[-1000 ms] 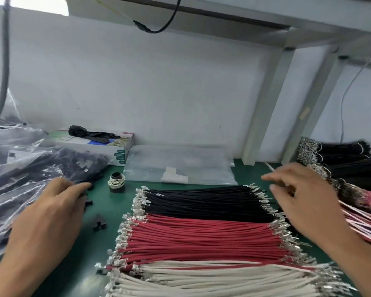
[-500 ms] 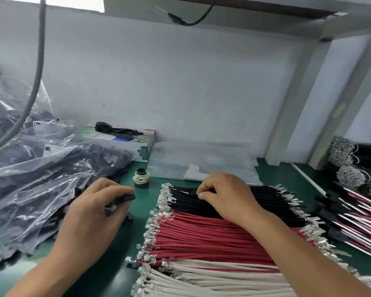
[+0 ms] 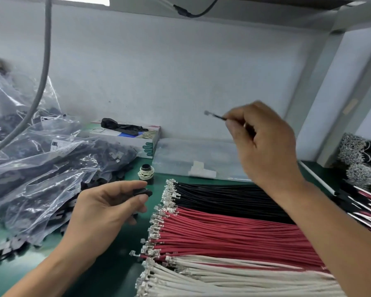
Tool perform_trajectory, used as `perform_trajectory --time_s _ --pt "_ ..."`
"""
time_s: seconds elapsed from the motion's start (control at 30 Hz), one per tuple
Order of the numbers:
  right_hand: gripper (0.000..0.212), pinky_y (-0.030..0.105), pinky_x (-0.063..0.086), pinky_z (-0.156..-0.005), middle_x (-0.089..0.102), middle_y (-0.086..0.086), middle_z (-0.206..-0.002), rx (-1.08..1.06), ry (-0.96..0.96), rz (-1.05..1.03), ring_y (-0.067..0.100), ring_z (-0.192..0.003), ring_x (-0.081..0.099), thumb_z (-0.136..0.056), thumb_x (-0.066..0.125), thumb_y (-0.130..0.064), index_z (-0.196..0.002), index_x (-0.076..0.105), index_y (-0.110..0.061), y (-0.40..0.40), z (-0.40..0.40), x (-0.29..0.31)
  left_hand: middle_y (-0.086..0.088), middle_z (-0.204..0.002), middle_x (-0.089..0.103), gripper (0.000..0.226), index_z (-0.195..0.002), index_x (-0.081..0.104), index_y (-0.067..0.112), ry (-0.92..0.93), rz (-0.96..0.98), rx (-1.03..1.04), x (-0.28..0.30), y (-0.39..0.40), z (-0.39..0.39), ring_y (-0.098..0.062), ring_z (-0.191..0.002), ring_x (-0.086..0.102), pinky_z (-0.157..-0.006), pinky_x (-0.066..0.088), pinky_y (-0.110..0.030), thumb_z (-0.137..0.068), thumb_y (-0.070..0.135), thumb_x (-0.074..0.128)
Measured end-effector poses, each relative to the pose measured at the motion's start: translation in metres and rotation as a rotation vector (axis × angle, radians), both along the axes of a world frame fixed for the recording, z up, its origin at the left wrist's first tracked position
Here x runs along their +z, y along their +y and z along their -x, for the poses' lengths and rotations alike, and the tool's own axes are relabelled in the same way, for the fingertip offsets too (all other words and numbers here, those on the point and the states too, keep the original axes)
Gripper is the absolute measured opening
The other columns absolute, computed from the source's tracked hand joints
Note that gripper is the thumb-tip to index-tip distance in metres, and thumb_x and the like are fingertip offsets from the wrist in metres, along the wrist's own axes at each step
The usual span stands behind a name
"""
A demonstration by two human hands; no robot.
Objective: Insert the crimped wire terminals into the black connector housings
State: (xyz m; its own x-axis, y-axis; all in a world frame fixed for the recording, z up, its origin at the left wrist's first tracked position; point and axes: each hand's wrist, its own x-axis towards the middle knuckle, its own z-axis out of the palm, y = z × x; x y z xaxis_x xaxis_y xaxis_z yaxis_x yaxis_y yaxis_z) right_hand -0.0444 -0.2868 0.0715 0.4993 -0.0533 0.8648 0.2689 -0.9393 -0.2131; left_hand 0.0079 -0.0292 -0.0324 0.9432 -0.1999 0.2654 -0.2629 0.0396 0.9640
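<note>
- Left hand [image 3: 103, 209], lower left of frame, fingers pinching a black connector housing [image 3: 142, 192].
- Right hand [image 3: 263, 144], upper right, fingers pinching a black wire [image 3: 217, 116], raised above the desk [image 3: 114, 266].

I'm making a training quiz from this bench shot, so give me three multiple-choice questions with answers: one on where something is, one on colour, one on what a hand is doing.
1. Where does the spool of rubber bands stand?
A. behind the near end of the black wires
B. on the white wires
C. on the box

2. Which wire rows lie on the green mat, far to near?
A. white, red, black
B. black, red, white
C. red, black, white

3. What does the right hand hold?
A. nothing
B. a connector housing
C. a single black wire

Answers:
1 A: it stands on the mat just beyond the black wires.
2 B: black lies farthest, then red wires, then white wires.
3 C: the fingers pinch a black wire raised above the bench, while the left hand holds the black housing.
</note>
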Motion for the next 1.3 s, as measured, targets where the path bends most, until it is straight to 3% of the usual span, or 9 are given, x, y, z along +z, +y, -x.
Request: perform_trajectory --time_s 0.1,0.2,0.4,0.6,0.83,1.03,1.13,1.3 --pt "0.009 0.029 0.041 -0.063 0.058 -0.007 -0.086 0.003 -0.04 0.241 0.012 -0.076 0.052 -0.098 0.063 -0.02 -0.095 0.071 -0.019 0.017 0.015 0.012 -0.017 -0.074 0.076 0.022 -0.088 0.084 0.022 0.02 0.002 -0.051 0.003 0.001 0.004 -0.024 -0.063 0.073 -0.052 0.059 -0.025 -0.07 0.011 0.08" --pt "0.004 0.024 0.044 -0.058 0.059 -0.003 -0.081 -0.024 0.02 0.415 0.013 -0.072 0.052 -0.091 0.074 -0.012 -0.09 0.073 -0.014 0.026 0.038 -0.026 -0.017 -0.077 0.077 0.026 -0.087 0.084 0.022 0.037 0.024 -0.102 0.007 -0.001 0.009 -0.024 -0.065 0.074 -0.049 0.057 -0.025 -0.062 0.015 0.082" --pt "0.009 0.026 0.053 -0.062 0.064 -0.007 -0.086 0.057 0.092 0.205 0.012 -0.077 0.06 -0.092 0.07 -0.02 -0.094 0.077 -0.016 0.025 0.052 -0.09 -0.011 -0.061 0.071 0.029 -0.09 0.084 0.023 -0.015 -0.017 -0.171 0.009 -0.004 0.017 -0.011 -0.044 0.056 -0.041 0.043 -0.017 -0.061 0.025 0.087" --pt "0.014 0.029 0.052 -0.066 0.062 -0.01 -0.089 0.137 0.132 0.048 0.013 -0.081 0.062 -0.095 0.066 -0.024 -0.096 0.078 -0.018 0.026 0.056 -0.093 -0.015 -0.058 0.067 0.027 -0.091 0.085 0.027 -0.063 -0.071 -0.226 0.008 -0.007 0.025 -0.009 -0.046 0.053 -0.044 0.041 -0.013 -0.064 0.025 0.087" --pt "0.017 0.032 0.052 -0.063 0.062 -0.007 -0.089 0.153 0.161 0.133 0.015 -0.08 0.06 -0.101 0.06 -0.025 -0.1 0.075 -0.017 0.029 0.059 -0.094 -0.011 -0.063 0.072 0.029 -0.09 0.085 0.02 -0.058 -0.042 -0.282 0.008 -0.011 0.029 -0.008 -0.05 0.058 -0.047 0.045 -0.011 -0.061 0.018 0.087" --pt "0.016 0.033 0.052 -0.061 0.061 -0.008 -0.089 0.172 0.222 0.175 0.014 -0.079 0.058 -0.102 0.058 -0.025 -0.102 0.072 -0.018 0.034 0.058 -0.098 -0.021 -0.07 0.074 0.029 -0.086 0.085 0.014 -0.056 0.002 -0.295 0.009 -0.013 0.032 -0.015 -0.054 0.065 -0.053 0.052 -0.015 -0.058 0.01 0.087" --pt "0.019 0.032 0.052 -0.064 0.061 -0.01 -0.09 0.185 0.243 0.148 0.012 -0.081 0.058 -0.103 0.055 -0.028 -0.101 0.072 -0.019 0.035 0.058 -0.096 -0.017 -0.061 0.071 0.026 -0.086 0.085 0.013 -0.099 -0.015 -0.295 0.008 -0.014 0.033 -0.008 -0.048 0.061 -0.049 0.048 -0.011 -0.062 0.001 0.084" --pt "0.011 0.032 0.051 -0.061 0.059 -0.008 -0.089 0.144 0.262 0.207 0.013 -0.078 0.055 -0.101 0.06 -0.02 -0.1 0.071 -0.018 0.037 0.059 -0.095 -0.014 -0.068 0.072 0.023 -0.085 0.085 0.013 -0.209 -0.091 -0.272 0.008 -0.015 0.034 -0.013 -0.055 0.064 -0.054 0.049 -0.013 -0.064 0.002 0.083"
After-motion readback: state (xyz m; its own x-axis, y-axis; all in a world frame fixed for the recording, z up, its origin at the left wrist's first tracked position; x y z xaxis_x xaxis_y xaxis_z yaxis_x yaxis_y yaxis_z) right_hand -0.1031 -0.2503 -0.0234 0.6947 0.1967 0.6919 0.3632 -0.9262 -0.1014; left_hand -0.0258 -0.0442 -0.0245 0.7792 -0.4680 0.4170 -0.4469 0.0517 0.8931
